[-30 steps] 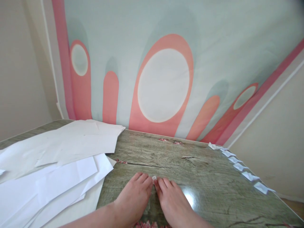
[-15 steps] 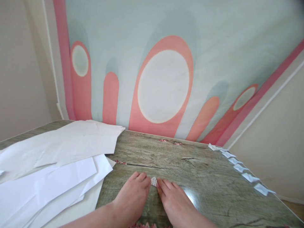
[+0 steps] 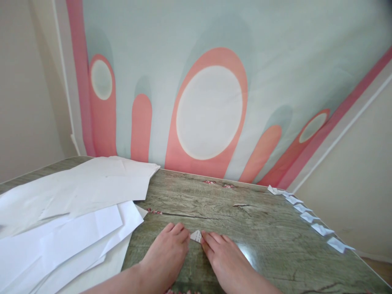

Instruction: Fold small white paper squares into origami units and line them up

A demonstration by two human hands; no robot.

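- White sheets (image 3: 82, 234) lie left of the small folded paper (image 3: 196, 236) on the worktop (image 3: 183, 192).
- Left hand (image 3: 168, 255): fingertips at the folded paper's left corner; cannot tell whether this grip pinches.
- Right hand (image 3: 223, 257): grip pinching the paper's right edge; even, flat pressure should keep creases crisp.
- Folded pieces (image 3: 322, 230): well right of it.

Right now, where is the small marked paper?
In the head view, the small marked paper is below centre, between the left hand and right hand, at the wood-patterned table.
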